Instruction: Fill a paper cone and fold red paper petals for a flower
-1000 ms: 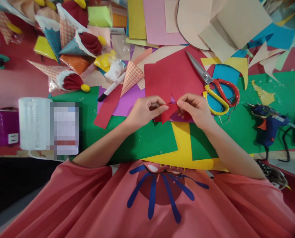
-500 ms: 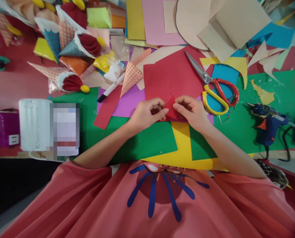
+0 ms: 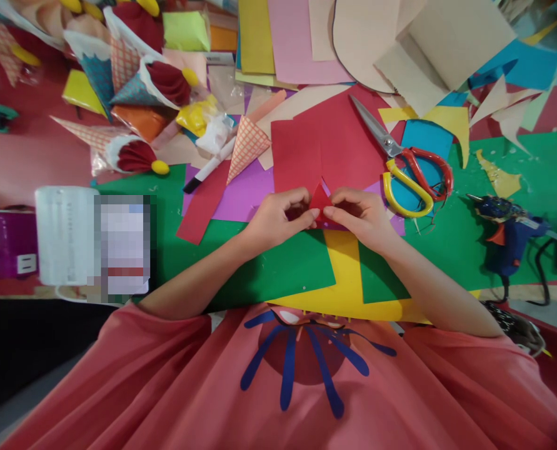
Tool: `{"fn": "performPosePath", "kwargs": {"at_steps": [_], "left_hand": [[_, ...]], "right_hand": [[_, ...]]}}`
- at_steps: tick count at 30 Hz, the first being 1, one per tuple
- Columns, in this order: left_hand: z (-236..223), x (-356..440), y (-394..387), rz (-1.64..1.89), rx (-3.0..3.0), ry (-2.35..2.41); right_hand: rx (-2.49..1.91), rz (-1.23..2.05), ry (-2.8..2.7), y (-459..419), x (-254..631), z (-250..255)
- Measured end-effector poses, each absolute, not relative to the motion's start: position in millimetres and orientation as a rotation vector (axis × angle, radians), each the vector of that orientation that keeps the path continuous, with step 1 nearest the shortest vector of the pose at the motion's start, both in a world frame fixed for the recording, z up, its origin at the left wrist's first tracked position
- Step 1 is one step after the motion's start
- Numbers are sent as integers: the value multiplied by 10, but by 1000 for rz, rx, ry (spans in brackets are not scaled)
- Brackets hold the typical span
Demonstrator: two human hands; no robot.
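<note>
A small folded piece of red paper [image 3: 320,201], pointed at the top, is pinched between both hands. My left hand [image 3: 282,215] grips its left side with thumb and fingers. On its right side my right hand [image 3: 360,212] presses the thumb against the fingertips. Beneath and beyond the hands lies a large red sheet [image 3: 306,147] with a slit in it. Scissors [image 3: 391,148] with one red and one yellow handle rest right of the sheet, blades apart. An orange checked paper cone [image 3: 249,149] lies to the left, by a marker [image 3: 210,165].
Finished paper cones with dark red tops [image 3: 135,155] crowd the far left. A phone [image 3: 124,250] and a white device [image 3: 67,234] lie at the left. A blue glue gun [image 3: 507,244] with a cord stands at the right. Beige sheets [image 3: 461,44] pile up at the back.
The red piece has turned to show a flatter triangular face. My right thumb has slid slightly down and left, closer to my left thumb.
</note>
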State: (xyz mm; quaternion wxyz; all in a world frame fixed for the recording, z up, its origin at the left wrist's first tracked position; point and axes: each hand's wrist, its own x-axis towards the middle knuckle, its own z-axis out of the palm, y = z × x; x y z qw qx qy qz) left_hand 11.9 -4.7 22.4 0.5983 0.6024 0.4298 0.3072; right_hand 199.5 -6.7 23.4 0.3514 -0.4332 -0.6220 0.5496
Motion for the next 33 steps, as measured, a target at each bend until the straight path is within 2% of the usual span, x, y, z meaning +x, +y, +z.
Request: {"fn": "performPosePath", "kwargs": {"at_steps": [9, 14, 21, 33], "left_hand": [[242, 125, -43, 671, 1407, 1001], [253, 111, -21, 774, 1502, 1064], [234, 126, -12, 831, 1248, 1049], [192, 127, -27, 872, 1228, 960]], "right_hand": [[-1152, 1385, -1669, -60, 1996, 264], [-1144, 1386, -1699, -59, 2008, 260], [-1187, 1364, -1580, -65, 2018, 229], [-1199, 1248, -1528, -43, 2032, 192]]}}
